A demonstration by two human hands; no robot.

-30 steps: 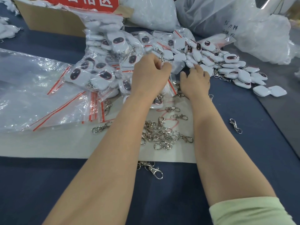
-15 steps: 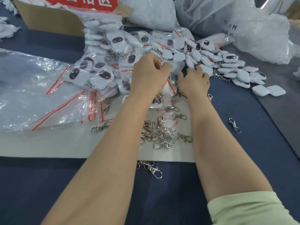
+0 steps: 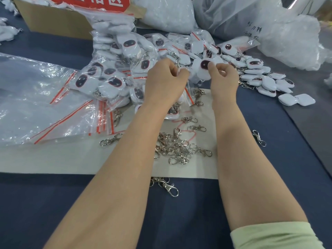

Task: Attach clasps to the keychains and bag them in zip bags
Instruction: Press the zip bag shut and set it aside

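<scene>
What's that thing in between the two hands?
A white keychain with a dark oval face, pinched between the left hand and right hand, seen in the head view.

A keychain (image 3: 202,70) sits between the left fingers (image 3: 172,67) and the right fingers (image 3: 211,67). Nearer the person than the fingers, clasps (image 3: 177,148) lie on a sheet (image 3: 53,159) on the desk (image 3: 53,203). Left of the fingers lie bagged keychains (image 3: 115,72) and zip bags (image 3: 75,121), to the right are loose keychains (image 3: 260,78), and behind-left is a box (image 3: 59,22).
</scene>
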